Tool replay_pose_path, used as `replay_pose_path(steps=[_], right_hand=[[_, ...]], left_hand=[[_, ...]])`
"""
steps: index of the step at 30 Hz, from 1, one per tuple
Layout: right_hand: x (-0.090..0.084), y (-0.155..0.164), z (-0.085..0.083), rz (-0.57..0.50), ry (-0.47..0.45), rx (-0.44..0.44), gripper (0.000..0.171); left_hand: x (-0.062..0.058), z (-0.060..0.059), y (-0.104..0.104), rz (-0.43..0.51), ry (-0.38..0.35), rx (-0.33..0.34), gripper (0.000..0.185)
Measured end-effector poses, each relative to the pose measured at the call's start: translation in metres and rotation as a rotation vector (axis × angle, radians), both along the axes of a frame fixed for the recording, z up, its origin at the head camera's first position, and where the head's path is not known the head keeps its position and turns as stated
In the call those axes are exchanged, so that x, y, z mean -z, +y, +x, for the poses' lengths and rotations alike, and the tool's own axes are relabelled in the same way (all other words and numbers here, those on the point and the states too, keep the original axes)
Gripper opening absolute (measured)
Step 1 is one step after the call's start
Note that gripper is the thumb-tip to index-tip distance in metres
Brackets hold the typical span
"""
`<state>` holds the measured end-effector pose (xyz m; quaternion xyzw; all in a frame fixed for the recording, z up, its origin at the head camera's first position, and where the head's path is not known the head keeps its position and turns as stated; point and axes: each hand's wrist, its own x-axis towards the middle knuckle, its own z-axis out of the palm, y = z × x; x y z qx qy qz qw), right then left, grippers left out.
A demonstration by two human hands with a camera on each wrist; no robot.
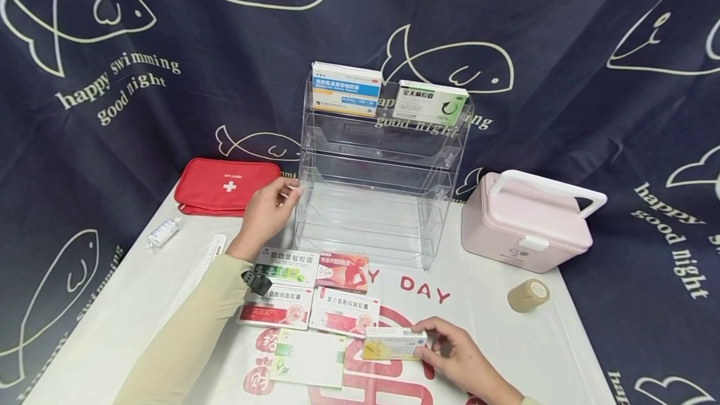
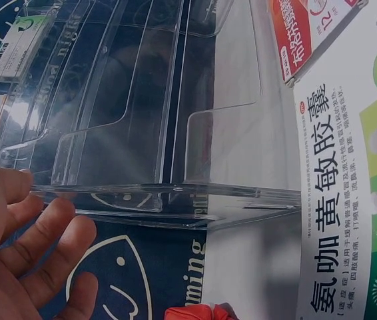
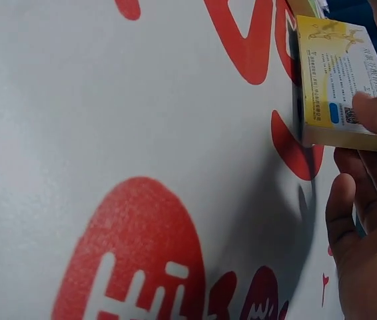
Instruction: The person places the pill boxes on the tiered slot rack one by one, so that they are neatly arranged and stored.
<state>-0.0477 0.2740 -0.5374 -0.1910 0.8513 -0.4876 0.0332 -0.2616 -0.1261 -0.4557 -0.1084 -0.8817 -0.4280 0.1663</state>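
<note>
My right hand (image 1: pixel 461 358) pinches one end of a yellow-and-white medicine box (image 1: pixel 394 344), thumb on its printed face in the right wrist view. The box stands on its long edge, low over the white tablecloth. At the left side of a clear acrylic display rack (image 1: pixel 360 217), my left hand (image 1: pixel 270 211) has its thumb and fingertips right at the side panel (image 2: pixel 142 190), fingers loosely bent. The rack's top tier carries a blue-and-white medicine box (image 1: pixel 345 91) and a green-and-white one (image 1: pixel 430 104).
Several medicine boxes lie before the rack, among them a red box (image 1: pixel 343 272) and a white-and-green box (image 1: pixel 308 358). A red first-aid pouch (image 1: pixel 227 186) and a small wrapped roll (image 1: pixel 164 233) lie left. On the right stand a pink case (image 1: pixel 523 224) and a tan cylinder (image 1: pixel 527 296).
</note>
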Motion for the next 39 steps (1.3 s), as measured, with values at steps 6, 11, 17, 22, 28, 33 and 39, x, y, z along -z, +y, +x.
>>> replay_pose_path(steps=[6, 11, 17, 22, 28, 33, 39], right_hand=[[0.002, 0.000, 0.000, -0.029, 0.056, -0.003, 0.031], [0.004, 0.000, -0.001, -0.079, 0.133, -0.025, 0.031], [0.002, 0.000, -0.001, -0.085, 0.126, -0.025, 0.032], [0.001, -0.001, -0.001, -0.063, 0.074, -0.007, 0.031], [0.000, 0.000, -0.003, -0.065, 0.058, -0.016, 0.031], [-0.007, 0.002, -0.009, -0.100, -0.002, -0.032, 0.027], [-0.024, 0.002, -0.025, -0.094, 0.015, -0.024, 0.027]], left_hand=[[0.000, 0.002, 0.000, -0.004, -0.017, 0.000, 0.024], [-0.001, 0.002, 0.000, -0.003, -0.022, 0.000, 0.023], [0.000, 0.001, -0.001, -0.005, -0.020, -0.002, 0.023], [0.000, 0.001, -0.001, -0.005, -0.016, -0.001, 0.024], [0.000, 0.000, -0.001, -0.007, -0.015, 0.002, 0.024], [0.000, 0.000, -0.001, -0.005, -0.013, 0.008, 0.025], [0.000, 0.000, 0.000, -0.002, -0.013, 0.012, 0.025]])
